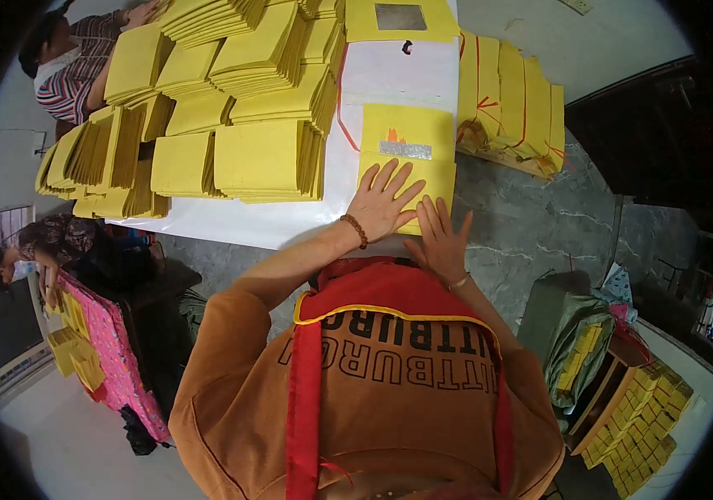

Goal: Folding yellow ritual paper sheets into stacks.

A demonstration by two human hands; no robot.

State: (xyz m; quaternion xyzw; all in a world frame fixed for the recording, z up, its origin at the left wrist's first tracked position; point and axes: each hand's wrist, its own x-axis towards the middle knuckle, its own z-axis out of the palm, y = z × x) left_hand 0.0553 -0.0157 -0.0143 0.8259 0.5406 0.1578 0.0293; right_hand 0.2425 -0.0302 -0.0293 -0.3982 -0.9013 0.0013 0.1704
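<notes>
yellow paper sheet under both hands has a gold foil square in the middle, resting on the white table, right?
Not quite: the foil patch on the yellow paper sheet is silver, not gold, as the head view shows. Both the left hand and right hand do press on it, on the white table.

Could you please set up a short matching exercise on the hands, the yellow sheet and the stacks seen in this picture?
Things:
1. left hand
2. right hand
3. yellow sheet
4. tied bundles

States:
A. bound with red string, right of the white sheet
B. beaded bracelet at the wrist
C. bears a silver foil patch
D. flat at the near edge, thin band at the wrist

Pairs: 1-B, 2-D, 3-C, 4-A
</notes>
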